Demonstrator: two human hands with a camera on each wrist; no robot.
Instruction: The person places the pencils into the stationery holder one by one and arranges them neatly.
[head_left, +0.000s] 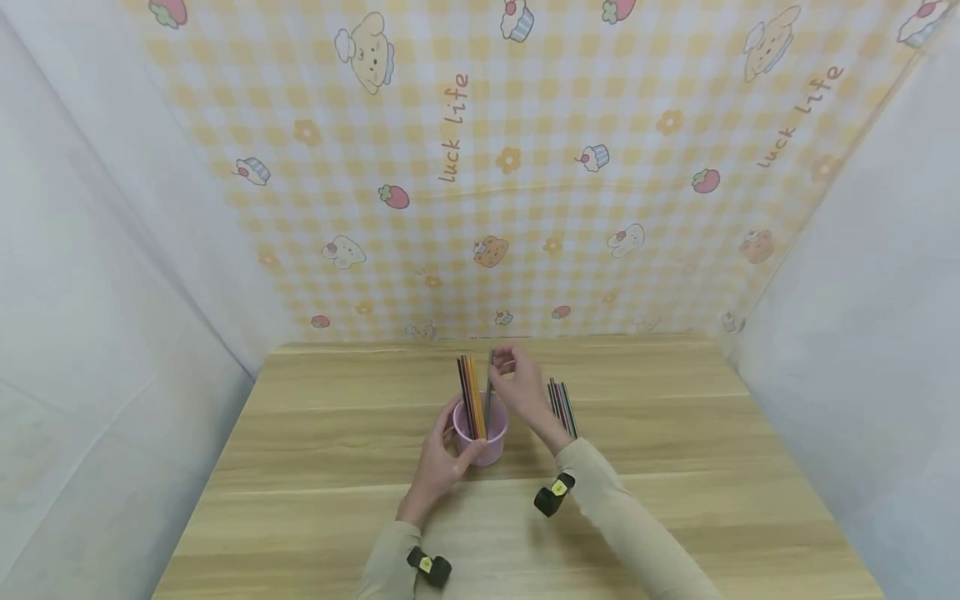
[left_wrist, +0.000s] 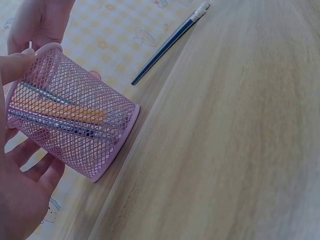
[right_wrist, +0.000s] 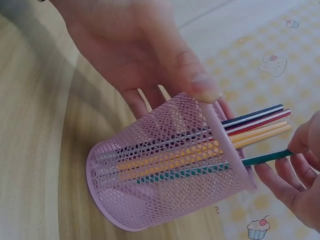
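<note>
A pink mesh pencil cup [head_left: 491, 452] stands on the table with my left hand [head_left: 437, 468] gripping it, thumb at the rim and fingers round the far side. Inside lean several pencils; the right wrist view shows dark blue, red [right_wrist: 272, 119] and yellow ones [right_wrist: 265, 132]. A green pencil [right_wrist: 267, 157] reaches down into the cup through its mouth. My right hand [head_left: 521, 387] pinches that pencil near its upper end, above the rim. Through the mesh [left_wrist: 75, 112] the lower parts of the pencils show.
On the wooden table [head_left: 315, 433], right of the cup, lies a small group of dark pencils [head_left: 562, 406], partly behind my right forearm. A yellow checked cloth [head_left: 555, 208] hangs at the table's back edge, with white sheets [head_left: 112, 317] at both sides.
</note>
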